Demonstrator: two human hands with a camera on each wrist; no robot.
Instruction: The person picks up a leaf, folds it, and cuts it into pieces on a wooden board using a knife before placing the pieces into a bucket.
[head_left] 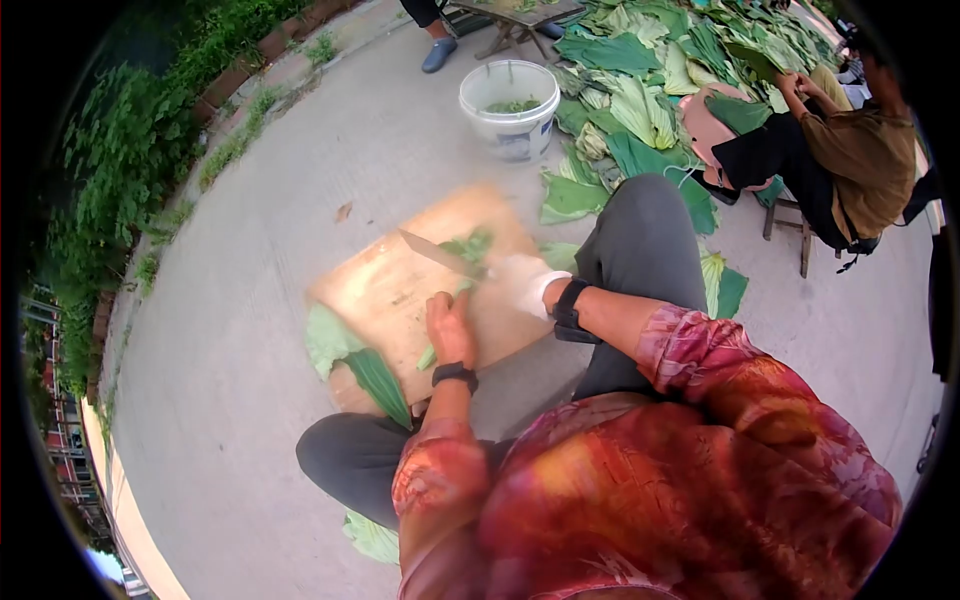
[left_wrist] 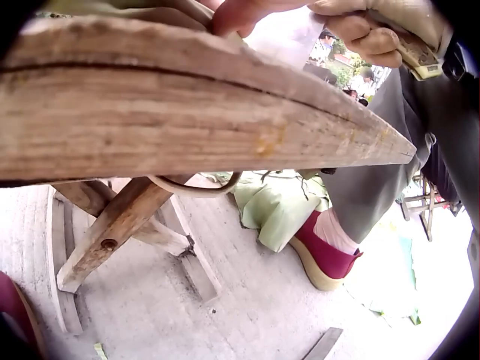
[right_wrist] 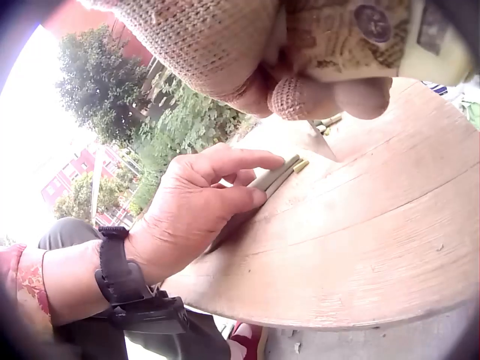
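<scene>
Head view, left fingers (head_left: 440,303) pinching stems (head_left: 464,286), gloved right fingers (head_left: 508,278) gripping knife (head_left: 435,252), leaf (head_left: 377,382) at board (head_left: 375,285) corner, white bucket (head_left: 490,135) beyond

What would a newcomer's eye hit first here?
First, the mottled red shirt across the bottom of the head view. Then the knife in the gloved right hand, over the wooden board mid-frame, with the bare left hand pinching green pieces. Beyond, a spread of large green leaves covers the ground at upper right.
</scene>
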